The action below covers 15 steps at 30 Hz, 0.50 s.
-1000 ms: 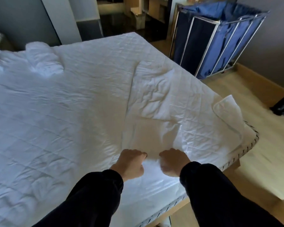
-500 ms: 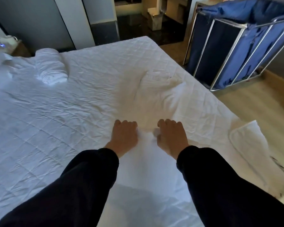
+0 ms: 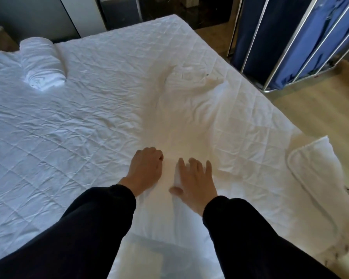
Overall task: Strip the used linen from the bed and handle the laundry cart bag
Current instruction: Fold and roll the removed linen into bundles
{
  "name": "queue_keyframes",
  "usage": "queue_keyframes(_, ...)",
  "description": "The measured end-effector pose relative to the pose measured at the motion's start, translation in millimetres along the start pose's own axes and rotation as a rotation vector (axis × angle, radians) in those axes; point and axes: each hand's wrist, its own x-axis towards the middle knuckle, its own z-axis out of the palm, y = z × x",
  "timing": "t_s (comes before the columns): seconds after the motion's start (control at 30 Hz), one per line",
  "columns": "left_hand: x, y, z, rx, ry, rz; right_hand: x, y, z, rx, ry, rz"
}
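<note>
Pressing our spread right hand (image 3: 195, 178) on the linen (image 3: 189, 109), left hand (image 3: 145, 168) gripping it, we see it stretch away from us; cart bag (image 3: 250, 37) contents hidden.

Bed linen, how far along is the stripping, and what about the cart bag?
Looks done: a rolled bundle lies at the bed's far left. In hand: the left hand curls into a loose sheet on the quilted pad; the right hand rests flat on it. Left: that sheet is on the bed, and the blue cart bag stands untouched.
</note>
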Motion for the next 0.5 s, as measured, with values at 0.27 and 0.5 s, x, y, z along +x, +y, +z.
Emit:
queue_keyframes(0.27, -23.9, -3.1, 61.8, 0.237, -0.1, 0.127, 10.2, -4.3, 57.9, 0.071, -0.05, 0.133)
queue_keyframes(0.5, -5.8, -17.3, 98.2, 0.177, -0.247, -0.156, 37.6, 5.8, 86.7, 0.106, -0.066, 0.077)
